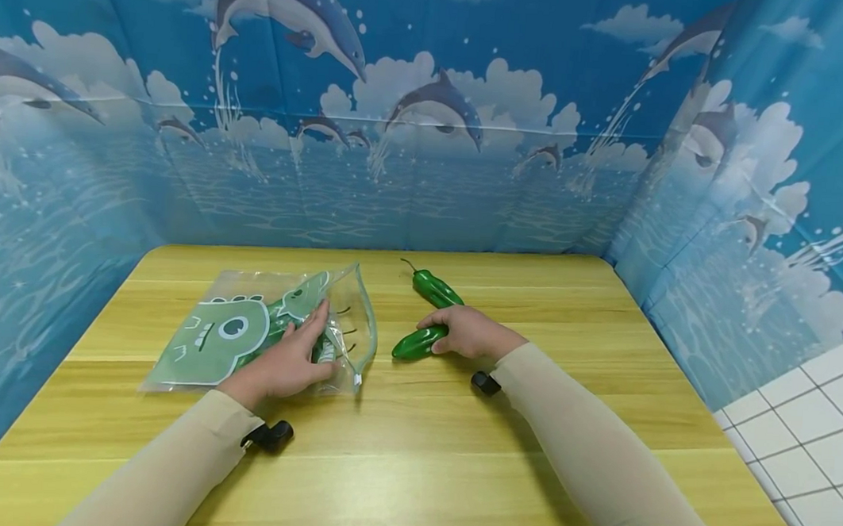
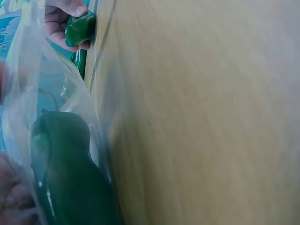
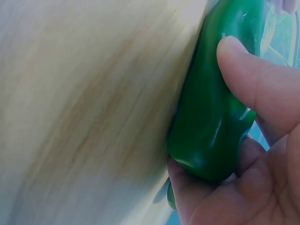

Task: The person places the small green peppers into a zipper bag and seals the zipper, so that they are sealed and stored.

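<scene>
The left hand [image 1: 280, 365], fingers out straight, touches the clear bag [image 1: 246, 340] with green peppers [image 2: 70, 164] in it. The right hand [image 1: 473, 333] holds a shiny pepper [image 1: 417, 344] just right of the bag. Another pepper [image 1: 436, 288] lies farther away on the desk [image 1: 396, 468]. The smooth skin might slip, or a hard push might fold the floppy bag.

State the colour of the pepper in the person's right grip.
The pepper is glossy green, showing best in the right wrist view.
</scene>
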The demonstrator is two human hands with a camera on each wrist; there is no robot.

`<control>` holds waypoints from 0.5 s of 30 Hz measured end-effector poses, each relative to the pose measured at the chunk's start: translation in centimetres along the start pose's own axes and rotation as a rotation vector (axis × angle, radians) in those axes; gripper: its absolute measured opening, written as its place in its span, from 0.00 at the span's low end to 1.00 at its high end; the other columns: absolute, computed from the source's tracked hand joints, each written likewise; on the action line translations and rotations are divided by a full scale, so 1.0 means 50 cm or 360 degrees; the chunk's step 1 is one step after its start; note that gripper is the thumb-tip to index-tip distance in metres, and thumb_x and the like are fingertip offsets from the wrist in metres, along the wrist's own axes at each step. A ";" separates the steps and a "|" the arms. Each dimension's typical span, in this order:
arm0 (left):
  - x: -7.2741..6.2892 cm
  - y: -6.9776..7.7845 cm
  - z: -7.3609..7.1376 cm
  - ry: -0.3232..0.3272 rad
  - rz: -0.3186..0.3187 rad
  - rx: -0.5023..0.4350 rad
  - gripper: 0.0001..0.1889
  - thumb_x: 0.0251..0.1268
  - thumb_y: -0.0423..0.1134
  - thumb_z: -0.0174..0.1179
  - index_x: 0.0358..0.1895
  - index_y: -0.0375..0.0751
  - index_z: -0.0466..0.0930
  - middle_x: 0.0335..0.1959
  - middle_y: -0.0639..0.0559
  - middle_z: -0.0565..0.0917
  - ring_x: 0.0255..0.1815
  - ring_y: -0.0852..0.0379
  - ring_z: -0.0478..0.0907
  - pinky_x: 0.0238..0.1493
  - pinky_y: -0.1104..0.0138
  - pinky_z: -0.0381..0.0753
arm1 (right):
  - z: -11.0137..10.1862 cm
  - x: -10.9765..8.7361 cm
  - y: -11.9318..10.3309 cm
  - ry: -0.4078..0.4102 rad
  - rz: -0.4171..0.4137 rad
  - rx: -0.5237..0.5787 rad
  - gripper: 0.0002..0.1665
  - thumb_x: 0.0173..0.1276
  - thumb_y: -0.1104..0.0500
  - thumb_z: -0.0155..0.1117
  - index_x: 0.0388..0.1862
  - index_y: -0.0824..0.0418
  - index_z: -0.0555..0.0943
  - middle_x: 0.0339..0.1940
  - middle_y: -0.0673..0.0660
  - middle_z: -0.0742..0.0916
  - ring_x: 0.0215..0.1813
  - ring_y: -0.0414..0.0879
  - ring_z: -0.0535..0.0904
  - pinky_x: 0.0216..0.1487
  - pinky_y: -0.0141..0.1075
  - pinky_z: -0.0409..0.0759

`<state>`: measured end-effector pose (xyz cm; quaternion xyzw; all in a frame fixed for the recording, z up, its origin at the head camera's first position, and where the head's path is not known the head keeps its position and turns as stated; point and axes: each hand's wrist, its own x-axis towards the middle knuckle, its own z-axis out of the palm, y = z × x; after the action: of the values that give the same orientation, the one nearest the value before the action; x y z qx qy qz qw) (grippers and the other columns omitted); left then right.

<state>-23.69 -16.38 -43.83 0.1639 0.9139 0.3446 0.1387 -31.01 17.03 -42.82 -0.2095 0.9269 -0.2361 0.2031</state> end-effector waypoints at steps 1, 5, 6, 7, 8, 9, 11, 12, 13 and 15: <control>-0.001 0.001 0.000 -0.0002 -0.0004 -0.0004 0.56 0.73 0.50 0.60 0.87 0.49 0.24 0.89 0.46 0.32 0.88 0.36 0.25 0.83 0.34 0.27 | 0.000 0.000 0.000 0.0000 0.0002 0.0002 0.28 0.73 0.59 0.71 0.71 0.47 0.82 0.71 0.51 0.83 0.69 0.52 0.79 0.72 0.49 0.77; -0.002 0.003 0.001 -0.0002 -0.0002 0.0004 0.56 0.72 0.49 0.60 0.86 0.50 0.23 0.89 0.46 0.32 0.88 0.37 0.26 0.83 0.35 0.26 | 0.001 -0.001 0.000 0.0000 0.0005 0.0004 0.28 0.73 0.59 0.71 0.71 0.47 0.82 0.71 0.51 0.83 0.70 0.52 0.78 0.73 0.50 0.76; -0.003 0.004 0.001 0.0000 -0.0001 0.0004 0.56 0.72 0.49 0.60 0.86 0.51 0.23 0.89 0.46 0.32 0.88 0.37 0.26 0.83 0.35 0.26 | 0.001 -0.001 0.000 -0.0001 0.0005 0.0005 0.28 0.73 0.59 0.71 0.71 0.47 0.82 0.71 0.51 0.83 0.70 0.53 0.78 0.73 0.50 0.76; -0.003 0.004 0.001 0.0000 0.0001 0.0005 0.56 0.72 0.49 0.60 0.86 0.51 0.23 0.89 0.46 0.32 0.88 0.38 0.27 0.83 0.35 0.26 | 0.001 -0.001 0.000 -0.0001 0.0004 0.0004 0.28 0.73 0.59 0.71 0.71 0.47 0.82 0.71 0.51 0.83 0.71 0.53 0.78 0.73 0.50 0.76; -0.003 0.004 0.001 0.0002 0.0003 0.0005 0.56 0.72 0.49 0.60 0.86 0.51 0.23 0.89 0.46 0.32 0.88 0.37 0.27 0.83 0.35 0.26 | 0.001 0.000 0.001 -0.0001 0.0003 0.0004 0.28 0.73 0.59 0.71 0.71 0.47 0.82 0.71 0.51 0.83 0.70 0.53 0.78 0.73 0.50 0.76; -0.003 0.005 0.001 0.0003 0.0004 0.0006 0.56 0.72 0.49 0.60 0.86 0.51 0.23 0.89 0.46 0.32 0.88 0.37 0.27 0.83 0.35 0.26 | 0.002 0.000 0.001 0.0000 0.0002 0.0004 0.28 0.73 0.59 0.71 0.71 0.47 0.82 0.71 0.51 0.83 0.70 0.52 0.79 0.73 0.50 0.76; -0.002 0.005 0.002 0.0003 0.0002 0.0003 0.56 0.72 0.49 0.60 0.87 0.50 0.23 0.89 0.46 0.32 0.88 0.37 0.27 0.83 0.35 0.26 | 0.002 0.000 0.001 -0.0001 0.0004 0.0010 0.28 0.73 0.59 0.71 0.71 0.47 0.82 0.71 0.51 0.83 0.70 0.52 0.79 0.72 0.49 0.76; -0.002 0.005 0.002 0.0002 0.0001 0.0002 0.56 0.72 0.49 0.60 0.87 0.50 0.24 0.89 0.46 0.32 0.88 0.37 0.27 0.83 0.35 0.26 | 0.002 0.000 0.001 -0.0003 0.0004 0.0011 0.28 0.73 0.59 0.71 0.71 0.47 0.82 0.71 0.51 0.83 0.70 0.52 0.79 0.72 0.49 0.77; -0.002 0.006 0.002 0.0000 -0.0001 0.0002 0.56 0.72 0.49 0.60 0.87 0.49 0.24 0.89 0.46 0.32 0.88 0.37 0.27 0.83 0.35 0.26 | 0.001 0.000 0.001 -0.0004 0.0005 0.0013 0.28 0.73 0.59 0.71 0.71 0.47 0.82 0.71 0.51 0.83 0.70 0.52 0.79 0.72 0.49 0.77; -0.002 0.007 0.002 -0.0003 -0.0002 0.0000 0.56 0.72 0.49 0.60 0.87 0.49 0.24 0.89 0.45 0.32 0.88 0.36 0.26 0.83 0.34 0.27 | 0.000 -0.001 0.001 -0.0006 0.0002 0.0010 0.28 0.73 0.59 0.71 0.71 0.47 0.82 0.71 0.52 0.83 0.69 0.52 0.79 0.71 0.49 0.77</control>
<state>-23.48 -16.14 -43.65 0.1636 0.9138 0.3445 0.1397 -30.99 17.07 -42.85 -0.2088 0.9259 -0.2385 0.2056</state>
